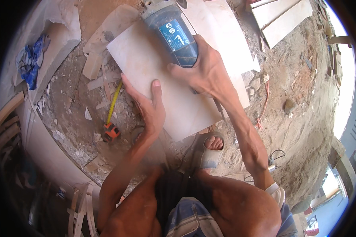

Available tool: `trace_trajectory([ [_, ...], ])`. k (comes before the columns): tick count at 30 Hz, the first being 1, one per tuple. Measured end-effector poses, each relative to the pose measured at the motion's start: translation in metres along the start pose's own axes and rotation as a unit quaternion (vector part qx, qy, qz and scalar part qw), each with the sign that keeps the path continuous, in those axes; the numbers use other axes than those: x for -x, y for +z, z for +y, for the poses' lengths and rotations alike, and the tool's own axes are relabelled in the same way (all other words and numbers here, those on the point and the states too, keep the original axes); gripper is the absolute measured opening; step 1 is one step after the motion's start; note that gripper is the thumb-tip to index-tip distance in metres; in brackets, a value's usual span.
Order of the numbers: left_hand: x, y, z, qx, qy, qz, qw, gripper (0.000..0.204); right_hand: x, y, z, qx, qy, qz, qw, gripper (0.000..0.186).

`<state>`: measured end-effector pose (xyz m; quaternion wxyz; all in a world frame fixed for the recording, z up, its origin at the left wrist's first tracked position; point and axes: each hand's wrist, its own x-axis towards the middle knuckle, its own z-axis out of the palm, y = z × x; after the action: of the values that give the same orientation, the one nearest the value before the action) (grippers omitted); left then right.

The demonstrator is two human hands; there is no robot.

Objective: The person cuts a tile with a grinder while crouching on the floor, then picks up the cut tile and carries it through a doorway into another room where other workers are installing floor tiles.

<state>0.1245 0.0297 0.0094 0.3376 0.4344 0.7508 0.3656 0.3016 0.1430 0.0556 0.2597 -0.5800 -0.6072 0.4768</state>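
Observation:
In my right hand (207, 73) is a blue angle grinder (174, 35), held around the rear of its body. Its metal head points away from me, partly cut off by the top of the view, so the disc cannot be made out clearly. Below the tool lies a pale tile (190, 106) with a smooth face. My left hand (150, 106) rests at that tile's left edge, fingers stretched along it and thumb spread over the top face. Beside this hand an orange and black tape measure (112, 132) lies with its yellow blade pulled out.
More pale tile (227, 35) lies behind the first. Cut tile pieces (283, 19) rest at the far right. Rubble and shards cover the dirt ground (300, 79). A blue cloth (31, 61) hangs at the left. My sandalled foot (213, 148) stands near the tile's front corner.

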Motion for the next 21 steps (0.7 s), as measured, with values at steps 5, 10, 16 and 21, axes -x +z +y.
trace_trajectory([
  [5, 0.0003, -0.001, 0.007, 0.014, -0.017, -0.006, 1.0, 0.097, -0.0005, 0.0006, 0.0016, 0.001, -0.001, -0.006, 1.0, 0.08],
  [10, 0.0003, 0.0001, 0.0061, 0.016, -0.017, 0.001, 1.0, 0.099, -0.0007, 0.0005, -0.0004, -0.004, 0.007, -0.011, 1.0, 0.081],
  [16, -0.0004, 0.0002, 0.0069, 0.012, -0.007, 0.003, 1.0, 0.1, -0.0015, -0.0026, -0.0052, 0.001, 0.028, -0.024, 0.999, 0.081],
  [21, -0.0007, -0.001, 0.0086, 0.015, -0.01, 0.005, 1.0, 0.101, -0.002, -0.0028, -0.0069, -0.004, 0.029, -0.021, 0.999, 0.079],
])
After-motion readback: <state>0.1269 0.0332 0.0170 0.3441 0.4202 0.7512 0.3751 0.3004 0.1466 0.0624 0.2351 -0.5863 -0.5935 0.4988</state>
